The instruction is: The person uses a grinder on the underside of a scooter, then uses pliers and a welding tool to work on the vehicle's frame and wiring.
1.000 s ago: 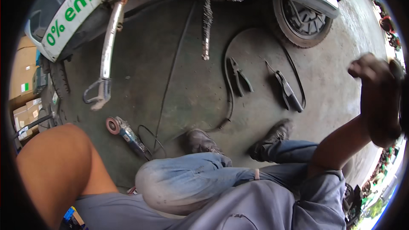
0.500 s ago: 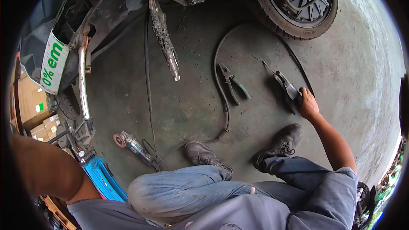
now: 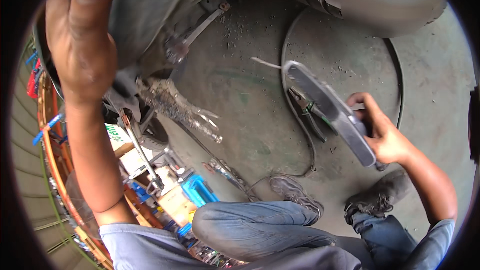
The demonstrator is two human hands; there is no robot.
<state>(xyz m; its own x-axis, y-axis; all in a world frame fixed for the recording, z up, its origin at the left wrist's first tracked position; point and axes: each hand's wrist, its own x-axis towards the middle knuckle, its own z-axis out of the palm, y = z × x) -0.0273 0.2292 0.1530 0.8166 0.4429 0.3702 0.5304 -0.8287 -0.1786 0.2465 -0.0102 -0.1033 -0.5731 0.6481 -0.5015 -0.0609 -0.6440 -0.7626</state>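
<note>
My right hand (image 3: 387, 137) is closed around a welding electrode holder (image 3: 330, 112), a long dark body with a paler rim. A thin welding rod (image 3: 267, 63) juts from its far end. Raised at the upper left, my left hand (image 3: 82, 55) has its fingers stretched along the scooter's dark body panel (image 3: 142, 10); the fingertips run near the picture's edge. Behind the holder, a pair of pliers (image 3: 312, 117) with dark handles lies on the floor. The grimy metal stand (image 3: 182, 112) projects from the scooter's underside.
A black cable (image 3: 285, 50) loops over the grey floor (image 3: 240, 135). The scooter's tyre (image 3: 320, 0) is at the top. An angle grinder (image 3: 225, 170), a blue case (image 3: 199, 190) and shelving with an orange rail (image 3: 55, 162) stand lower left. My shoes (image 3: 295, 195) are below.
My left hand has risen into view beside the scooter panel. My right hand has lifted the electrode holder off the floor area, closer to me. The view has turned and shifted left.
</note>
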